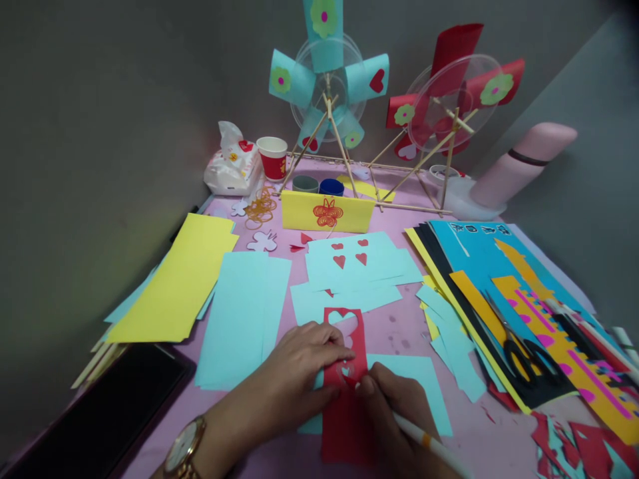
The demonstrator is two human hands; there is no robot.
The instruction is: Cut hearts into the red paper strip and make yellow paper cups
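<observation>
2 paper wheels [327, 56] along tabletop's [399, 332] far edge. Tissue pack [232, 171] at far-left corner, cup [273, 166] just right of it. Flask [522, 163] at far-right corner, phone [114, 399] at near-left corner. Scissors [509, 334] on paper stack [474, 249], right edge; scraps [592, 446] at near-right corner. Paper strip [344, 429] over sheet [419, 382], mid near edge.

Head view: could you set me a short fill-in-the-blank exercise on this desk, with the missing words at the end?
1. The left hand rests on a paper strip coloured ____.
2. The pen is held in the person's ____ hand.
3. The gold watch is worn on the ____ wrist.
4. The scissors have handles coloured ____.

Missing words: red; right; left; black.
</observation>
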